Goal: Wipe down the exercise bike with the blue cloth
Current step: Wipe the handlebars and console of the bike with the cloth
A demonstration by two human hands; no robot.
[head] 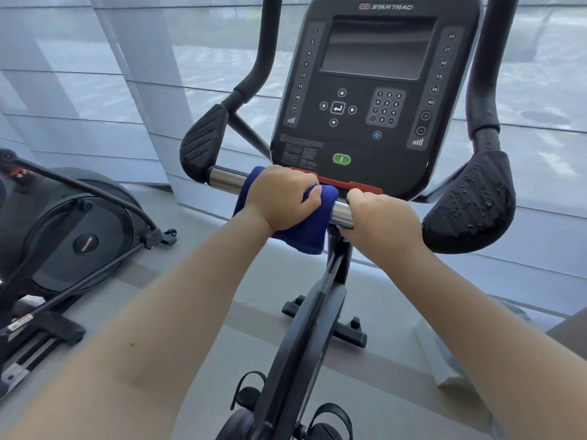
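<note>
The exercise bike's black console (pixel 368 90) stands straight ahead, with a chrome handlebar (pixel 224 181) running across below it. The blue cloth (pixel 305 239) is wrapped over the left part of that bar. My left hand (pixel 281 198) grips the cloth around the bar, thumb pressed on the fabric. My right hand (pixel 379 220) grips the bare bar just to the right of the cloth, fingers curled over it. Black padded grips sit at the left end (pixel 203 144) and the right end (pixel 470 204). The bike frame (pixel 305 338) and pedals (pixel 327 420) show below.
Another black exercise machine (pixel 73 236) stands on the grey floor to the left. Sheer curtains (pixel 111 90) cover the window behind the bike. Tall black upright handles (pixel 486 58) rise on either side of the console.
</note>
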